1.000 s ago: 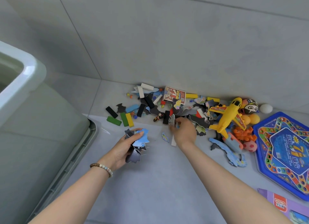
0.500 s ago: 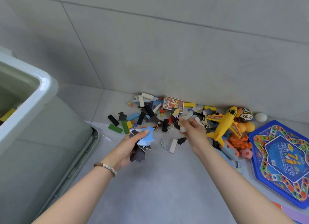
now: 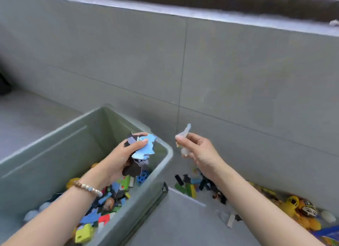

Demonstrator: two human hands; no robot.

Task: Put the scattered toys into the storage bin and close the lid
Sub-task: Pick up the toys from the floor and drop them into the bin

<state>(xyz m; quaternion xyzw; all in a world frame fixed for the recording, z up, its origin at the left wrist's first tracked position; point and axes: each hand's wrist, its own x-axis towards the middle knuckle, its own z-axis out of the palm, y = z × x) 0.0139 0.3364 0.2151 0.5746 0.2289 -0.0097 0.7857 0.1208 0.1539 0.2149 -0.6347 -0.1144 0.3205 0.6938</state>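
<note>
Storage bin, open, now lies under my left hand, fingers curled round blue and black foam pieces lifted off the floor, my right hand pinching a pale piece beside its rim, ready to drop.

Seemingly a home: toys and a storage bin on grey tiles.

Soft daylight, motion blur, wide-angle warp

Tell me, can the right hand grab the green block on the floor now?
Probably not right now. The right hand pinches pale pieces, held up beside the storage bin. The green block lies uncovered on the floor below, so nothing else blocks it.
</note>
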